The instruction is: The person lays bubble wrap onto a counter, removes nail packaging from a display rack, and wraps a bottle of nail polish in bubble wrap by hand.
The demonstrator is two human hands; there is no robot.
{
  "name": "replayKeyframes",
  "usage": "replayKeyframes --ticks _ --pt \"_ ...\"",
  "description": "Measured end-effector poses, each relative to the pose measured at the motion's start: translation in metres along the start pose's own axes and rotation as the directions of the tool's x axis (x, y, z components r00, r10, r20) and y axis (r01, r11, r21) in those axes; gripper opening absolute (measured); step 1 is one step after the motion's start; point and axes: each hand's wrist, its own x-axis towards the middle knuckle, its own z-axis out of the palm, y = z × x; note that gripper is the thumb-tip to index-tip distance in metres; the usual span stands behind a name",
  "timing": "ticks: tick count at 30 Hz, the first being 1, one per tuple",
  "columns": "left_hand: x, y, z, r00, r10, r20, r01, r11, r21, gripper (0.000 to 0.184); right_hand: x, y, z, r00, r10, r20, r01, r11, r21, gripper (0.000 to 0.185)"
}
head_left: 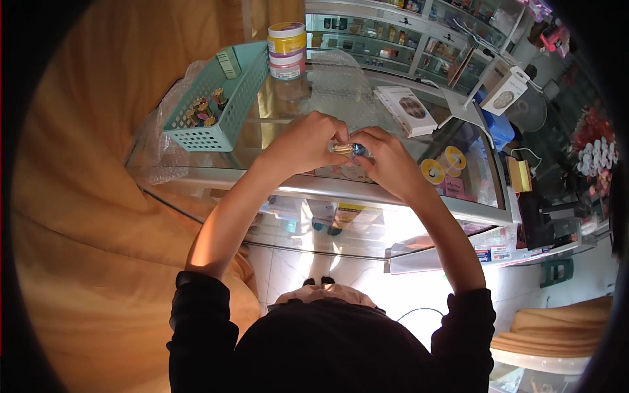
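Above the front edge of the glass counter (321, 183), my two hands meet around a small gold-and-blue item (349, 149). Its kind is too small to make out. My left hand (309, 139) is closed, pinching the gold end between thumb and fingers. The fingers of my right hand (385, 156) are closed on the blue end and hide part of it. To the left, a light green plastic basket (244, 98) holds several small gold and dark pieces (202, 112) and a pale green box (228, 62).
Stacked tubs (287, 51) stand behind the basket. Bubble wrap (337, 72) lies on the glass. A white box (407, 111) and a lamp-like stand (466, 105) are at the right. Yellow-centred rolls (432, 171) show near the right end. An orange curtain (98, 196) hangs at left.
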Motion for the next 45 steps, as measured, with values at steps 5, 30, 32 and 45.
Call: replayKeyframes --ticks 5,30,32,45 --pt "0.002 -0.004 0.009 0.999 -0.041 -0.024 0.043 0.994 0.102 0.024 0.002 -0.001 -0.005 0.989 0.149 0.024 -0.151 0.983 0.102 0.024" --pt "0.018 -0.024 0.008 0.993 -0.044 0.111 0.056 0.993 -0.105 0.024 -0.002 0.069 -0.036 0.924 0.348 0.158 -0.381 0.805 0.455 0.028" --pt "0.019 -0.024 0.007 0.993 -0.047 0.107 0.058 0.994 -0.093 0.024 -0.002 0.060 -0.032 0.947 0.287 0.142 -0.320 0.818 0.478 0.029" --pt "0.033 -0.038 -0.012 0.956 -0.094 0.276 0.142 0.977 -0.159 0.026 0.018 0.027 -0.007 0.996 -0.048 0.069 0.033 0.980 0.198 0.025"
